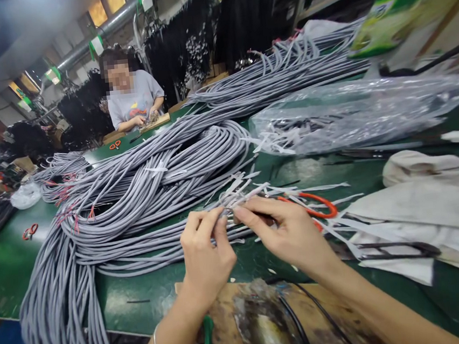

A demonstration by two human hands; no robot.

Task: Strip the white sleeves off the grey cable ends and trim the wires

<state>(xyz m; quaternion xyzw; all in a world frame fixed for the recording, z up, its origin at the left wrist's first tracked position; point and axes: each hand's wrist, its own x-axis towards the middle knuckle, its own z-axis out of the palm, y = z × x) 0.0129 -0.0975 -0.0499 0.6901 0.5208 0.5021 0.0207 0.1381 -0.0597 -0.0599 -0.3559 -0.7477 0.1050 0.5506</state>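
Note:
Both hands meet at the middle of the view, fingertips nearly touching. My left hand point(208, 250) pinches with thumb and forefinger at a small thing too tiny to make out. My right hand point(286, 229) is closed the same way, its thumb and forefinger at the same spot. Just behind the fingertips lie white strips point(237, 190) in a loose heap. Orange-handled scissors point(322, 206) lie partly behind my right hand. Long bundles of grey cable point(135, 202) spread over the green table point(144, 299) to the left and behind.
A stained wooden board point(222, 313) with black cords sits at the near edge. Right are white cloth point(423, 202), dark-handled scissors point(407, 249) and a clear plastic bag point(354, 116). A person point(135, 94) sits across the table. Small red scissors point(30, 231) lie left.

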